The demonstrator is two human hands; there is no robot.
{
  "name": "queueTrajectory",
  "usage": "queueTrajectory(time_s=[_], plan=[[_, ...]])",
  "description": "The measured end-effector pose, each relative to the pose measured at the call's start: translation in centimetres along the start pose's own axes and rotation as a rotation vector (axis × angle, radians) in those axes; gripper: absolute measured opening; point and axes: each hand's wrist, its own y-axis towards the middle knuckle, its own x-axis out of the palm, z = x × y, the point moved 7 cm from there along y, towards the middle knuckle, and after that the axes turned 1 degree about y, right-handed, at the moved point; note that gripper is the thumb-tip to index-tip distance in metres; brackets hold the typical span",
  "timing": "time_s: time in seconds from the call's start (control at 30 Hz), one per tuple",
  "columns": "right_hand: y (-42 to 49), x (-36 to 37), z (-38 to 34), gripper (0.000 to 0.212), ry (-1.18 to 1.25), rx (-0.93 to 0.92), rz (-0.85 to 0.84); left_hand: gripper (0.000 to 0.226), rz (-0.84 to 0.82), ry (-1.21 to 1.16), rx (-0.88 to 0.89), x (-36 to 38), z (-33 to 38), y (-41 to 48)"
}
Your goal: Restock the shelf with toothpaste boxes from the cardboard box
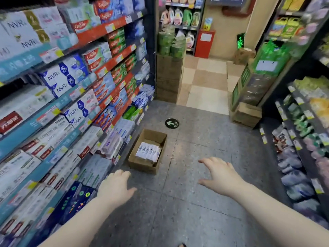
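Both hands, the left hand (116, 187) and the right hand (219, 172), hang empty with fingers spread loosely in the lower middle of the frame. The cardboard box (147, 151) sits on the floor (195, 202) at frame centre, beside the shelf (53, 104) on the left, holding a row of white toothpaste boxes (148, 151).

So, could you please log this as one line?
left hand: open, empty | right hand: open, empty | cardboard box: holds toothpaste boxes

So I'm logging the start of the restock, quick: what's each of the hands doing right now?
Left hand: open, fingers loosely curled, holding nothing.
Right hand: open, fingers spread, holding nothing.
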Motion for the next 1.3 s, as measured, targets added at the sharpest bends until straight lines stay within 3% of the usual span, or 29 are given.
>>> queueTrajectory(time_s=[0.43, 0.77, 0.93, 1.13, 1.3], plan=[[27.4, -6.0, -0.4, 0.068, -0.105, -0.221, -0.107, 0.057, -0.075, -0.107, -0.204, -2.4, 0.2, 20.7], [48.3, -8.1, -1.5, 0.064, -0.161, -0.264, -0.279, 0.057, -0.191, -0.201, -0.243, -6.1, -1.8, 40.7], [57.6, -6.5, -2.3, 0.065, -0.232, -0.366, -0.425, 0.058, -0.216, -0.293, -0.339, -4.8, -3.4, 46.4], [69.2, -1.4, -3.2, 0.058, -0.369, -0.570, -0.618, 0.065, -0.199, -0.589, -0.611, 2.0, -3.7, 50.3], [76.9, 4.6, -4.2, 0.056, -0.468, -0.747, -0.734, 0.050, -0.205, -0.642, -0.782, 6.6, -2.5, 54.6]])
